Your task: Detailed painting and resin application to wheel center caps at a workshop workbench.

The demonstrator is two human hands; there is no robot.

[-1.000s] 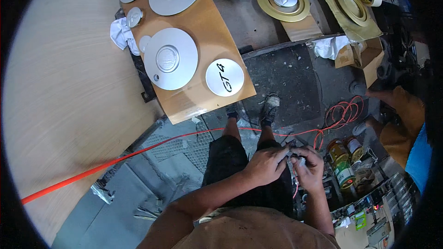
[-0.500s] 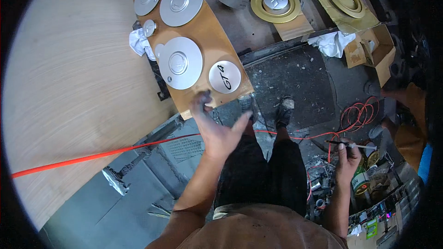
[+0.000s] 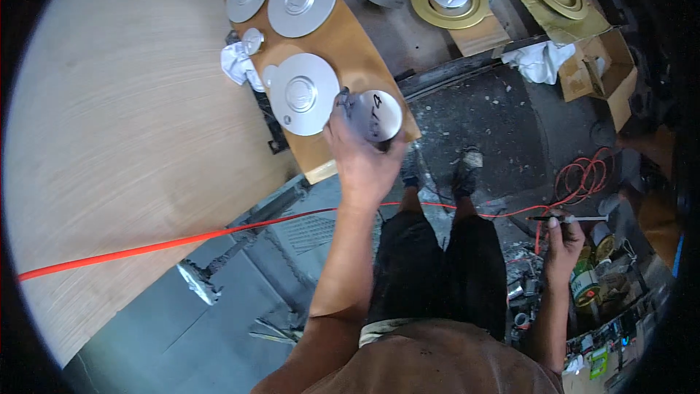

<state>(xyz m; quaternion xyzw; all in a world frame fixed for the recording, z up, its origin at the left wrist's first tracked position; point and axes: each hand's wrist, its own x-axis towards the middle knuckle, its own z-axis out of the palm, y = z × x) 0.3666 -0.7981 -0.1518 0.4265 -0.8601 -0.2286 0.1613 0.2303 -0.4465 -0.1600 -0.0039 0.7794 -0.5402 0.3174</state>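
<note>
My left hand (image 3: 364, 149) reaches over the near end of a brown board (image 3: 354, 58). Its fingers and thumb are spread round the edge of a small white disc (image 3: 390, 113) with black lettering, gripping it; motion blurs the fingertips. Just left of that hand lies a large silver round cap (image 3: 321, 76) with a raised centre. Out to the right, my right hand (image 3: 563, 244) is closed on a thin syringe (image 3: 583, 218) with a dark front part and a pale plunger, held level, away from the board.
More silver caps (image 3: 302, 1) lie farther up the board. Gold rings (image 3: 477, 11) sit on a dark bench beyond, near an open cardboard box (image 3: 620, 73). An orange hose (image 3: 182, 237) crosses below my left arm and coils at right. Cans and bottles (image 3: 583, 284) crowd the lower right.
My left hand has moved up and right from the board's near edge onto the white disc. The view has shifted slightly; my right hand still holds the syringe.
</note>
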